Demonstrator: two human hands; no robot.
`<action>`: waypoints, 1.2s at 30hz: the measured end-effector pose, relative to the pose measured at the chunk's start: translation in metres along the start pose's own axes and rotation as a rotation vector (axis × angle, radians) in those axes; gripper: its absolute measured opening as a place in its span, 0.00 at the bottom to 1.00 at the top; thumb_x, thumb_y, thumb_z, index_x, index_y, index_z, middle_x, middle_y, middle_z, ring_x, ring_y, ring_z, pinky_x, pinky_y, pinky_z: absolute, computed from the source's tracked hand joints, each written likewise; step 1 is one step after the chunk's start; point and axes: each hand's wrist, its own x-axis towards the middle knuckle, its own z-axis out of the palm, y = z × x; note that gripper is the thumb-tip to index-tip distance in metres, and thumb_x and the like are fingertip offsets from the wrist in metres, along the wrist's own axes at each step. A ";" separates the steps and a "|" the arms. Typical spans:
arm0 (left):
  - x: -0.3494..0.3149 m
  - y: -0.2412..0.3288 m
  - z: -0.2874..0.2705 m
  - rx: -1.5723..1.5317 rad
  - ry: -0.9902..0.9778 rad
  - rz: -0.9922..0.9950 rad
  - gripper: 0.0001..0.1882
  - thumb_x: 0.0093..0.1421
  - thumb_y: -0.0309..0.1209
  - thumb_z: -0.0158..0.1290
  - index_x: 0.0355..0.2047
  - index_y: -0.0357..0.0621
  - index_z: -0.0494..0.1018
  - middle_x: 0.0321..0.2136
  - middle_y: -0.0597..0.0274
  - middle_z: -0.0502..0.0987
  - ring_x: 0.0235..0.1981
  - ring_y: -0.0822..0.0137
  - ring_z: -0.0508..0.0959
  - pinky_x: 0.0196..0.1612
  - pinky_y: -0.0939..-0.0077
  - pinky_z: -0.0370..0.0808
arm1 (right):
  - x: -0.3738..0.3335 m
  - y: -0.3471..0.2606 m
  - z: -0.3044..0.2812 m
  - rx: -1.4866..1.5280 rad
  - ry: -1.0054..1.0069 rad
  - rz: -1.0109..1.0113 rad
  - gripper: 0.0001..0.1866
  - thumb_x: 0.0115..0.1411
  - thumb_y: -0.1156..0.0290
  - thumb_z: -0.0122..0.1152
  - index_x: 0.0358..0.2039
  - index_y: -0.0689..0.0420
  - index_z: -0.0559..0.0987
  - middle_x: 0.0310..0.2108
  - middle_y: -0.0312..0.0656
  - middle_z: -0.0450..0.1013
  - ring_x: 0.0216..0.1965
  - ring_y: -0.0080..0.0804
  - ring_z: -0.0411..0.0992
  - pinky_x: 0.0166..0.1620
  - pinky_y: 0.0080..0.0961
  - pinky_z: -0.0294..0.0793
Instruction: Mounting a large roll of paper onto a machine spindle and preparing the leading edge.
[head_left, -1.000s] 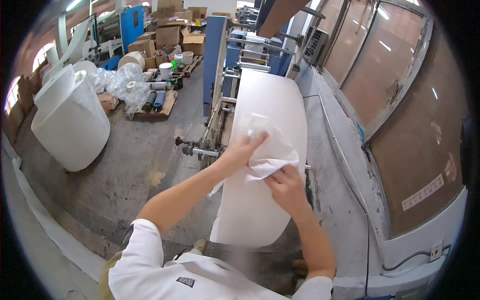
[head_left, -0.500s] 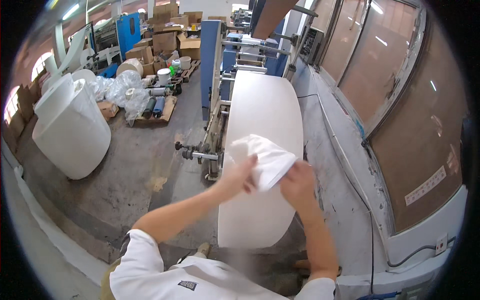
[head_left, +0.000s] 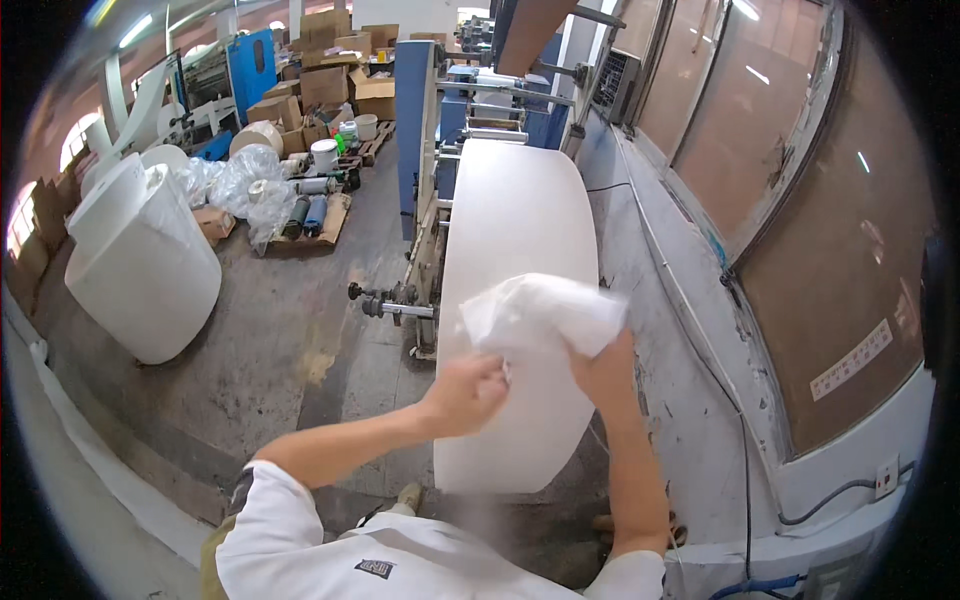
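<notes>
The right hand [head_left: 606,372], right of the frame's centre, is closed on the lower right edge of a crumpled, soft white sheet [head_left: 535,312], pinching it between thumb and fingers; the sheet's edges blur. The left hand [head_left: 466,394], just below the sheet near the centre, has its fingers curled together; a small patch of white shows at the fingertips, but whether it is gripped I cannot tell.

Beneath both, a large, smooth white roll [head_left: 520,210] stretches from the upper middle to the lower middle. Along its left side stands a blue-and-grey metal machine frame [head_left: 415,140].

In the upper left, brown cardboard boxes [head_left: 324,87] are piled; a brown cardboard box with raised flaps [head_left: 375,95] stands open, its contents too small to tell. Below them sits a round white plastic bucket [head_left: 324,155], its contents unclear. A flat wooden pallet [head_left: 330,226] carries dark green and blue cylinders [head_left: 306,215], beside crumpled clear plastic wrapping [head_left: 250,178].
</notes>
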 end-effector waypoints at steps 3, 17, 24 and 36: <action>0.011 0.008 -0.016 -0.864 0.095 -0.532 0.30 0.65 0.54 0.42 0.42 0.34 0.74 0.35 0.61 0.78 0.34 0.68 0.77 0.37 0.73 0.74 | -0.023 0.006 0.015 -0.076 -0.234 -0.332 0.13 0.47 0.74 0.62 0.36 0.59 0.79 0.33 0.45 0.76 0.39 0.50 0.73 0.45 0.44 0.69; -0.008 0.009 0.009 0.399 0.135 0.451 0.17 0.50 0.26 0.54 0.41 0.33 0.74 0.42 0.47 0.76 0.45 0.48 0.75 0.52 0.59 0.72 | -0.025 0.024 0.006 0.408 -0.101 0.448 0.14 0.54 0.72 0.59 0.40 0.64 0.78 0.38 0.47 0.77 0.40 0.39 0.75 0.43 0.32 0.73; 0.027 0.009 -0.007 -0.914 0.055 -0.578 0.29 0.64 0.51 0.47 0.48 0.35 0.69 0.43 0.54 0.76 0.42 0.65 0.77 0.44 0.71 0.76 | -0.025 0.007 0.007 -0.401 -0.281 -0.463 0.16 0.39 0.76 0.61 0.34 0.59 0.80 0.36 0.46 0.75 0.44 0.49 0.70 0.47 0.44 0.70; 0.057 -0.010 -0.006 0.437 0.304 0.531 0.15 0.53 0.28 0.56 0.41 0.37 0.73 0.38 0.46 0.75 0.40 0.45 0.75 0.42 0.56 0.73 | -0.034 0.022 -0.001 0.766 -0.083 0.806 0.15 0.61 0.62 0.60 0.38 0.62 0.79 0.36 0.41 0.78 0.36 0.32 0.76 0.38 0.28 0.74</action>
